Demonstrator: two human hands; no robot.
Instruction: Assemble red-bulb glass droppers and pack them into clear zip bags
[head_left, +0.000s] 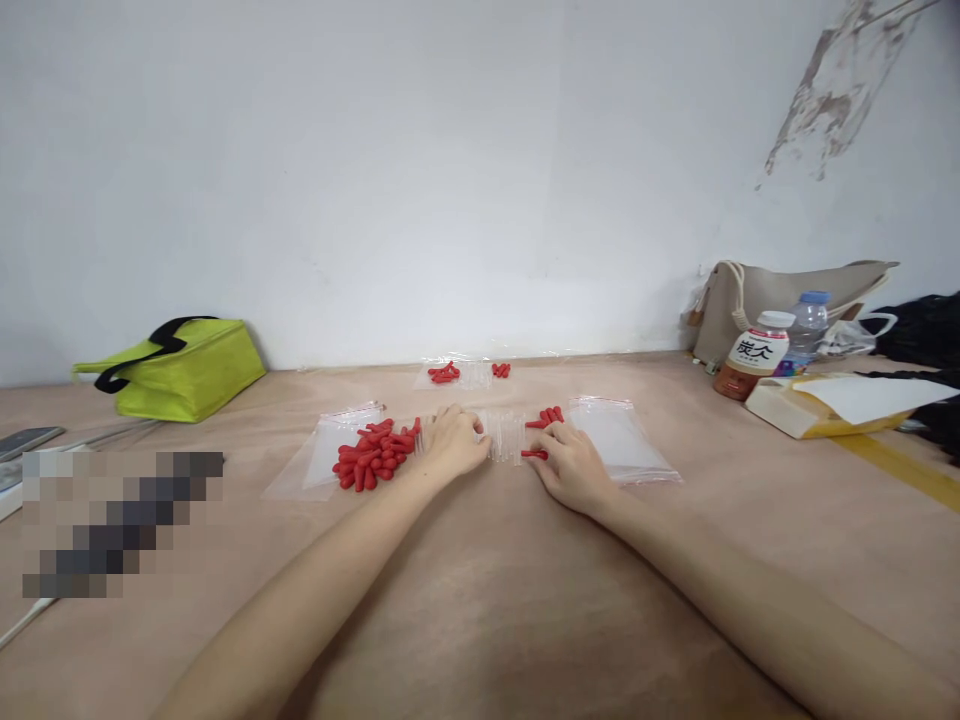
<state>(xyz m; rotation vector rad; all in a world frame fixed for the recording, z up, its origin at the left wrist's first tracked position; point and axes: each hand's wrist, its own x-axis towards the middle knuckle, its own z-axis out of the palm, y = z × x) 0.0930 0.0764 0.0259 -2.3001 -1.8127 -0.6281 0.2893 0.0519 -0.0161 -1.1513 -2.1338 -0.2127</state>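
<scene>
A row of thin clear tubes [511, 437] lies side by side on the brown tabletop. My left hand [451, 442] rests over the row's left part with its fingers curled down on the tubes; exactly how many it grips is hidden. At the right ends of the tubes, my right hand [574, 466] pinches a red rubber dropper bulb [535, 454] between thumb and fingers. Several more red bulbs [551, 415] sit just beyond those fingers. Left of my left hand, a heap of red bulbs [367, 458] is spread on a clear plastic bag [304, 480].
Clear zip bags [626, 445] lie right of my right hand. Near the wall is another bag with tubes and red bulbs [444, 373]. A lime bag [195, 370] stands left; bottles [754, 355], a beige bag [817, 280] and an open carton [795, 405] are right.
</scene>
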